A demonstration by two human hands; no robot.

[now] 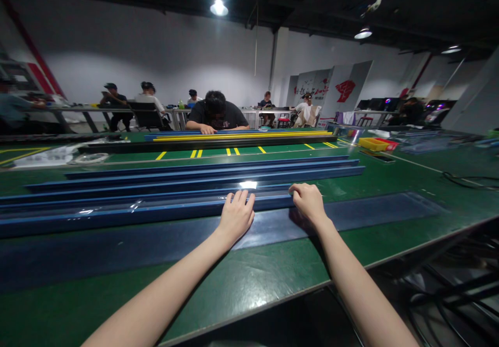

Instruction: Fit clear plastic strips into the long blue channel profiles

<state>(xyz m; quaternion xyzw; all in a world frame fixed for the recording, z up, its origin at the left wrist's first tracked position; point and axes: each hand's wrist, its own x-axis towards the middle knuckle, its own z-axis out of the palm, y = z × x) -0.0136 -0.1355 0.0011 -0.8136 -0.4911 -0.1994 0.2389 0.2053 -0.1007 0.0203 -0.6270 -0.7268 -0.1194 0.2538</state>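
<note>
Both hands are on the nearest blue rail (pixel 117 214), a long, thin profile that runs across the green counter (pixel 253 279) from the left edge of the view to just past the middle. The left hand (pixel 236 216) lies palm down against the rail's near side, its fingers stretched flat over the top edge. The right hand (pixel 310 202) is at the rail's right end, knuckles up and fingers curled down over it. The two hands are near each other but not touching. The rail lies along the far edge of a dark blue mat (pixel 370 209) that stretches lengthwise down the counter.

Just beyond it, more blue rails (pixel 195 175) lie side by side, parallel to it. Short yellow marks (pixel 197 154) and a thin pale line are painted on the counter behind them.

Across the counter a co-worker (pixel 216 113) in a dark shirt leans over another bundle of rails, one of them with a yellow strip (pixel 241 136). To the right are a yellow tray (pixel 372 143) touching a red tray (pixel 390 143), with a dark phone (pixel 377 156) lying flat near them. A black cable (pixel 468 181) snakes across the far right.

Against the back wall leans a banner (pixel 345 91) with a red fist graphic. The writing on the panels beside it is too small to read. More people sit at tables in the background.
</note>
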